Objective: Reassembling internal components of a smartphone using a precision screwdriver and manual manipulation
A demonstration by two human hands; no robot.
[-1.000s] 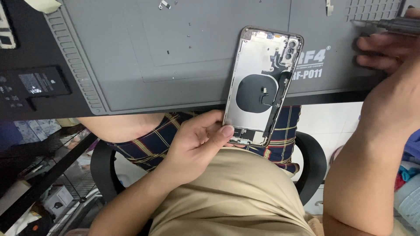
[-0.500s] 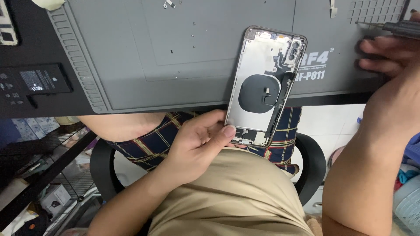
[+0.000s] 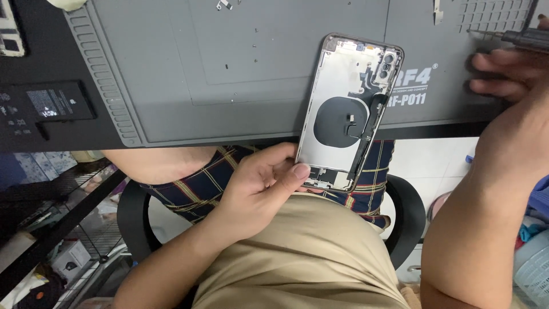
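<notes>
A black rectangular battery (image 3: 48, 106) with white label lies far left.

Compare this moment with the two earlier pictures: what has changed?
Hardly anything. The left hand keeps its grip on the lower end of the opened phone, which has edged slightly rightward in the view. The right hand stays at the mat's right edge by the screwdriver. The battery is unmoved.

The left hand (image 3: 260, 186) is raised from the lap, palm up, fingers curled, thumb pressed inward in a closed grip. The right hand (image 3: 509, 74) extends forward at upper right, fingers curled, forearm bare and angled upward.
</notes>
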